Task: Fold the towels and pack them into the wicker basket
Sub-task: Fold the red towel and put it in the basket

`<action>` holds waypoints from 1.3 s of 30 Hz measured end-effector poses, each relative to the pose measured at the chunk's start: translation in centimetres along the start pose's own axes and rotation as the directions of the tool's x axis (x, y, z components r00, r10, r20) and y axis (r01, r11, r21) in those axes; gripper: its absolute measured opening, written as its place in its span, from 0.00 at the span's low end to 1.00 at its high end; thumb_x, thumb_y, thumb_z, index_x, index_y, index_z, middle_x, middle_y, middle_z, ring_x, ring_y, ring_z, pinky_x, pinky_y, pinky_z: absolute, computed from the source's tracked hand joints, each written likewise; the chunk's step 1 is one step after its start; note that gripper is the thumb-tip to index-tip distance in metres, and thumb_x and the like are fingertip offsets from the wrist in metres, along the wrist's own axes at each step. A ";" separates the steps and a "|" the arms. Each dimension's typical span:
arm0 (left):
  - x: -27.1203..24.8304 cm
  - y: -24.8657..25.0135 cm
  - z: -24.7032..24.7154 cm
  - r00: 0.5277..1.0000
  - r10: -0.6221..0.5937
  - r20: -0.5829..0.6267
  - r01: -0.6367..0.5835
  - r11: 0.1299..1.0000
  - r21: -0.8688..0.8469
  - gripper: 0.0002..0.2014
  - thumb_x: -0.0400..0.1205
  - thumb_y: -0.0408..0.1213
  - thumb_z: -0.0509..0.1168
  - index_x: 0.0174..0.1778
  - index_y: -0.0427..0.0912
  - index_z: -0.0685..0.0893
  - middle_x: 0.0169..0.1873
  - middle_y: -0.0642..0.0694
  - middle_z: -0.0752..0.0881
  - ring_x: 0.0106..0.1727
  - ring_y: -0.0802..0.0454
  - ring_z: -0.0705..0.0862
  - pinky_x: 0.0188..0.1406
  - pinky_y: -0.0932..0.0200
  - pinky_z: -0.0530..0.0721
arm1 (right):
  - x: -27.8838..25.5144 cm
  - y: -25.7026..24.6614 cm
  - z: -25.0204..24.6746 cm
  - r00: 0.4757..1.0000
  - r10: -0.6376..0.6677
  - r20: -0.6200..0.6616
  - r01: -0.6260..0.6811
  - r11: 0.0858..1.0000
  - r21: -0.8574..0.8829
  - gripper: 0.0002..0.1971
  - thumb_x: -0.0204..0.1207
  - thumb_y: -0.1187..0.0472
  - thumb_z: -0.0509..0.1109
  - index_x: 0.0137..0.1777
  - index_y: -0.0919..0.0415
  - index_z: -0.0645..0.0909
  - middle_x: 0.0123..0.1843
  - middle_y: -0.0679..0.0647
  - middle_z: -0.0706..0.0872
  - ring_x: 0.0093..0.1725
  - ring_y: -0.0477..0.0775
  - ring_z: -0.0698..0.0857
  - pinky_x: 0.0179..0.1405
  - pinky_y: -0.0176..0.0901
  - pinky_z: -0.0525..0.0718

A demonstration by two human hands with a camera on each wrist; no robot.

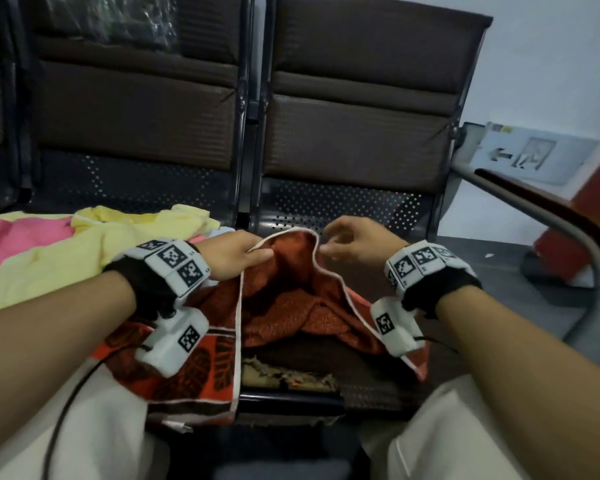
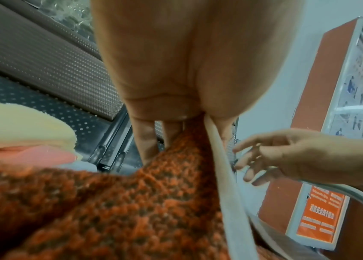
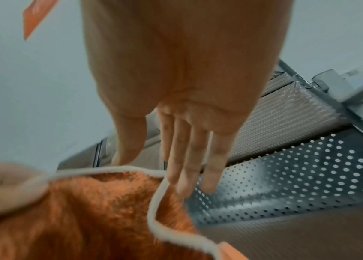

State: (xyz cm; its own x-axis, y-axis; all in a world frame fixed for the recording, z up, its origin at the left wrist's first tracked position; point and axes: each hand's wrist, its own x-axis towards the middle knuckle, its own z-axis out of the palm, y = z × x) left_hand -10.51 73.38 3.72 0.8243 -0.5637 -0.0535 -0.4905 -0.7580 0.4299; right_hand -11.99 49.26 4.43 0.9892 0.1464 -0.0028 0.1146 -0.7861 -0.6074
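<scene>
The left hand [image 1: 232, 258] pinches the white hem of the orange towel [image 1: 291, 306], which lies on the near seat, probably to find a corner. The right hand [image 1: 357, 244], fingers loose, holds nothing beside the hem.

Both forearms reach forward toward 12 o'clock. The left hand [image 1: 234, 256] pinches with curled fingers [image 2: 144, 140]; at its 3 o'clock, the right hand [image 1: 355, 244] hangs loose, fingers [image 3: 187, 158] relaxed downward.

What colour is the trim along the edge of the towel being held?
White or off-white, bordering the orange-red towel; clearest in the right wrist view.
</scene>
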 end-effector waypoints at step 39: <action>1.9 -2.8 1.3 0.925 -0.377 -0.044 0.380 0.918 0.115 0.21 0.82 0.47 0.63 0.61 0.31 0.77 0.62 0.32 0.77 0.60 0.37 0.78 0.55 0.53 0.75 | 0.4 -0.3 3.2 0.984 0.144 0.102 -0.107 0.947 -0.303 0.15 0.84 0.54 0.62 0.47 0.67 0.81 0.40 0.56 0.82 0.37 0.50 0.79 0.33 0.41 0.74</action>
State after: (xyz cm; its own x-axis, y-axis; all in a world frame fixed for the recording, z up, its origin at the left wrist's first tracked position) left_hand -7.92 73.96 1.20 0.9600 -0.2210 -0.1720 -0.1698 -0.9477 0.2704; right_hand -11.96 51.51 2.07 0.9810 0.0918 -0.1711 0.0298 -0.9420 -0.3344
